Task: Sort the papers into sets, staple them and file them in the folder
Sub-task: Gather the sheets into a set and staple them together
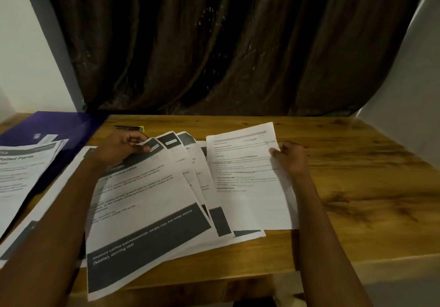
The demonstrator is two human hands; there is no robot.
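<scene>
Wooden desk (357,187), dark curtain (214,44) behind; left hand (121,148) pinches fanned papers (154,199), right hand (291,159) pinches single sheet (247,187); purple folder (59,125) alongside.

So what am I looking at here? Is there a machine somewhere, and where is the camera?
No machine: a person works with bare hands, and the one camera sits on their head, looking down. On the wooden table lies a fan of printed sheets. The left hand pinches the top corner of the front sheet; the right hand holds a form page by its edge. At the far left a purple folder lies under more papers. Behind the left hand's fingers lies a small dark tool, perhaps the stapler.
</scene>
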